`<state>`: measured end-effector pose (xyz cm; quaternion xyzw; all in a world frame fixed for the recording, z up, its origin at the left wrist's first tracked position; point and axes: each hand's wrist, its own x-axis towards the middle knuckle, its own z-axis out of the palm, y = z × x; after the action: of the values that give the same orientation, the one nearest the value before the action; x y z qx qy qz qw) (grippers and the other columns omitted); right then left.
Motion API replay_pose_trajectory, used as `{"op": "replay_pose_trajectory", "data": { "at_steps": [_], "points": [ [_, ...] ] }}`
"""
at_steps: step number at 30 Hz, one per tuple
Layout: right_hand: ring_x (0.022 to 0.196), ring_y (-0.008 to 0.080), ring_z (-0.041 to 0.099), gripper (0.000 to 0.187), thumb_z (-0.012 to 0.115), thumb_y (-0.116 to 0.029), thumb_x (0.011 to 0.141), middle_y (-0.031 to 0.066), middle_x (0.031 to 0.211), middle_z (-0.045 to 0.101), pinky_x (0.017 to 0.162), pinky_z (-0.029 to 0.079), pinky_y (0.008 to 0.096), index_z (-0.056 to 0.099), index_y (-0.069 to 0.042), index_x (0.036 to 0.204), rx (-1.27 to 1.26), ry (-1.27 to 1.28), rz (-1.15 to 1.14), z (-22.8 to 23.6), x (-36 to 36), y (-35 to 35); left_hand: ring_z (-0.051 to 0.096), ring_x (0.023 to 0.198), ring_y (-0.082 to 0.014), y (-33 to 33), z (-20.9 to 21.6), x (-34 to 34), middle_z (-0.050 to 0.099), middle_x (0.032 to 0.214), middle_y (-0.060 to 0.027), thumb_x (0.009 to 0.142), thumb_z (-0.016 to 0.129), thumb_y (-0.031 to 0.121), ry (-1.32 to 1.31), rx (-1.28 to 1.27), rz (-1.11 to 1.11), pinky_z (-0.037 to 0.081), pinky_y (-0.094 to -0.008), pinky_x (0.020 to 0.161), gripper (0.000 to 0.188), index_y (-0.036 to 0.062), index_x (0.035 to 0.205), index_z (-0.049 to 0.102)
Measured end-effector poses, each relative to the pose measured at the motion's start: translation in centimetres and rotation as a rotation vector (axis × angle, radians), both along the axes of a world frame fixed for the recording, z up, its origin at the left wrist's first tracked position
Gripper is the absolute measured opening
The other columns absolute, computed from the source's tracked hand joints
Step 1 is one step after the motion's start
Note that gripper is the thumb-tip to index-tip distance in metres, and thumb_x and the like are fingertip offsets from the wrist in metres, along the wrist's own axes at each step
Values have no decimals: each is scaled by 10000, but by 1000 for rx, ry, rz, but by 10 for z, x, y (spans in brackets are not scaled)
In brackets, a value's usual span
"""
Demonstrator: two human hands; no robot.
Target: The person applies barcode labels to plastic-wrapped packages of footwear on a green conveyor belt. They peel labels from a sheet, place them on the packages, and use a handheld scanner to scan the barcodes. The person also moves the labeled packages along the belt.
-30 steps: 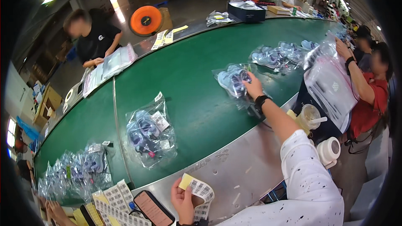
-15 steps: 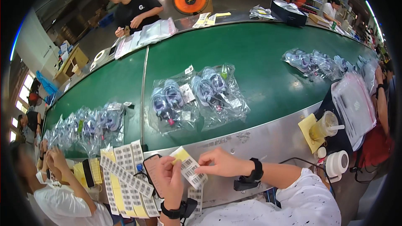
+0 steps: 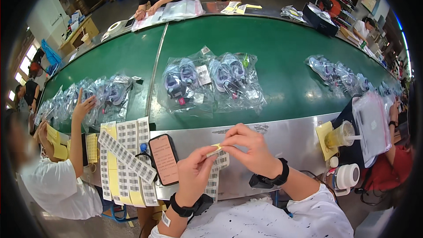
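My left hand (image 3: 197, 169) and my right hand (image 3: 253, 150) meet above the metal edge of the table. Their fingertips pinch a yellow-backed label sheet (image 3: 215, 150), seen almost edge-on. Beneath the hands show more white barcode labels (image 3: 213, 184), partly covered by my left hand. Beside my left hand lies a phone (image 3: 164, 158) with a lit, pinkish screen. Left of it, several barcode label strips (image 3: 128, 154) overlap. A small white label (image 3: 165, 219) sticks to my left forearm. Beyond my hands, clear bags with pale blue shoes (image 3: 181, 79) rest on the green belt (image 3: 282, 83).
More bagged shoes (image 3: 105, 90) lie on the left, beside a co-worker's raised hand (image 3: 83, 105), and on the far right (image 3: 337, 75). A drink cup (image 3: 339, 136), a white jug (image 3: 347, 176) and plastic bags (image 3: 373, 121) stand to the right. Another person works across the belt.
The label sheet has tilted from facing me to nearly edge-on, with both hands now pinching it. The left co-worker's hand has reached up to the bagged shoes. My view has shifted.
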<state>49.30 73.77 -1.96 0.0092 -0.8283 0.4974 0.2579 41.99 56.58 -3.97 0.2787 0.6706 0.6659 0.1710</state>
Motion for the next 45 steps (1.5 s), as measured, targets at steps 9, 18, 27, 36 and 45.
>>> {"op": "replay_pose_trajectory", "data": {
  "at_steps": [9,18,27,36,45],
  "points": [
    [816,239,569,121,709,32,730,101,896,564,690,466,323,648,-11,824,351,146,-79,-16,-3,8,640,945,-114,11,-7,-7,662,1072,-128,872,591,-81,-205,-59,-112,515,-213,778,349,-44,1216,543],
    [869,276,596,88,640,16,778,136,984,577,777,477,348,600,-6,853,277,184,-205,37,-48,90,647,1026,-189,48,10,-39,625,1183,-178,883,562,-99,-143,40,-44,517,-248,824,461,-52,1323,431],
    [1025,349,637,520,692,-292,798,216,1105,646,856,517,439,521,-42,1220,391,-532,-652,-20,-198,303,636,1011,-166,57,-64,-20,630,1168,-168,890,599,-31,-487,106,81,513,-239,839,423,-70,1287,461],
    [707,195,663,532,676,-40,766,124,861,679,644,538,322,468,33,1250,-162,-575,-472,-54,-210,309,619,1043,-167,56,-66,-14,618,1182,-167,903,584,-37,-432,63,33,504,-268,869,427,-57,1308,450],
    [823,138,617,517,689,-78,821,61,943,663,711,508,294,472,-30,1287,-695,-233,-511,-77,-160,316,617,1038,-167,56,-64,-14,616,1175,-165,904,575,-48,-454,88,14,505,-268,862,407,-51,1295,463]
  ]
}}
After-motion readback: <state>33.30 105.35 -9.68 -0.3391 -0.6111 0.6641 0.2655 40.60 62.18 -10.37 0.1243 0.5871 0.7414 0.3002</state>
